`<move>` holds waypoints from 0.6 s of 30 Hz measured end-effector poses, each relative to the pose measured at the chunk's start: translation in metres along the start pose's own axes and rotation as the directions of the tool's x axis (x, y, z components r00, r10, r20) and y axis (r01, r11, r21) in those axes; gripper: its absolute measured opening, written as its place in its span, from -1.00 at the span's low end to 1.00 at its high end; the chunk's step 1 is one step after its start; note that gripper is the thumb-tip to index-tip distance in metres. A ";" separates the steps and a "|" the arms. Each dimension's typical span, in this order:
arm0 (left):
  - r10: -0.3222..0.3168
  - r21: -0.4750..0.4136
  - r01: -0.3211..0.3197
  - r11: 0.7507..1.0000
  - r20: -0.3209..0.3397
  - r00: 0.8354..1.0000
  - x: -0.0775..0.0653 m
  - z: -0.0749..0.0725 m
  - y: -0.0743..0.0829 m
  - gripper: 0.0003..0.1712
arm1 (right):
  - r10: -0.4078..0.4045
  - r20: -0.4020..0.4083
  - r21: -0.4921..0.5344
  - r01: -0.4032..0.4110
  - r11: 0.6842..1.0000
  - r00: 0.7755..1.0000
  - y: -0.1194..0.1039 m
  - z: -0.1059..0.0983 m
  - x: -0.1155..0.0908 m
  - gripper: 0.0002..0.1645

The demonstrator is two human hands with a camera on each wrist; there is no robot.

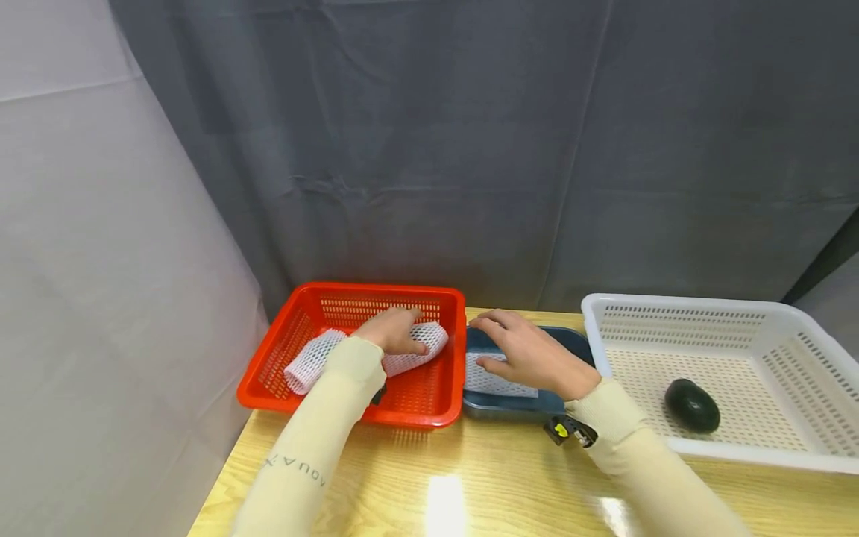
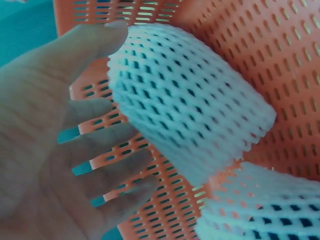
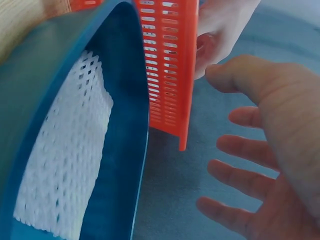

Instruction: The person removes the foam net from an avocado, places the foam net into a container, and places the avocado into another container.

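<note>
In the red basket (image 1: 448,388) lie two white foam net sleeves, both rounded, with something dark showing through their holes in the left wrist view. My left hand (image 1: 392,332) is at the right-hand sleeve (image 2: 185,100), thumb tip right at its end and fingers extended beside it. Over the dark blue tray (image 1: 570,339) my right hand (image 1: 530,354) hovers with fingers spread and nothing in them. Beneath it, a flat white foam net (image 3: 65,155) rests in that tray. The left-hand sleeve (image 1: 314,362) lies against the basket's left side.
At the right stands a white basket (image 1: 671,302) with one dark green, smooth oval object (image 1: 693,406) in it. All three containers sit side by side on a wooden table (image 1: 403,485). A grey curtain (image 1: 429,149) hangs behind them, and pale cloth (image 1: 101,298) hangs on the left.
</note>
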State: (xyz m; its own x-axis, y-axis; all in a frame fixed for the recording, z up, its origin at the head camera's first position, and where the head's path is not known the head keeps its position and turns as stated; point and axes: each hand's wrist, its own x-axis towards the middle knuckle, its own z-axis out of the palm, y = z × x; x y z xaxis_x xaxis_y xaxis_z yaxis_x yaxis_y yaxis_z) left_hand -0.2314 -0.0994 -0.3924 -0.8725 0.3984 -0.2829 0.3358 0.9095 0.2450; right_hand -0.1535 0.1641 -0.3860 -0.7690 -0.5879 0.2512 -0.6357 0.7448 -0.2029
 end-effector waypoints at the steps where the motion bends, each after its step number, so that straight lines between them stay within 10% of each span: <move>1: 0.005 0.000 -0.005 1.000 0.008 1.000 0.002 0.002 0.000 -0.04 | 0.000 0.002 -0.003 0.000 1.000 1.000 0.000 0.001 0.001 -0.26; 18: -0.008 -0.094 0.015 0.995 0.075 0.997 0.010 0.016 -0.001 -0.01 | -0.065 -0.014 -0.004 0.064 0.998 0.998 -0.004 0.015 0.020 -0.24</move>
State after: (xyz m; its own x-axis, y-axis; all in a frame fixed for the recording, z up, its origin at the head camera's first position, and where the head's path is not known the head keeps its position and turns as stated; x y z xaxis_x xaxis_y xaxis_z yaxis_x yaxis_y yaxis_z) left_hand -0.2352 -0.0945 -0.4110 -0.8461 0.3988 -0.3536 0.2879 0.9003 0.3265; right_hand -0.1672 0.1449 -0.3941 -0.7253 -0.6301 0.2773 -0.6836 0.7068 -0.1820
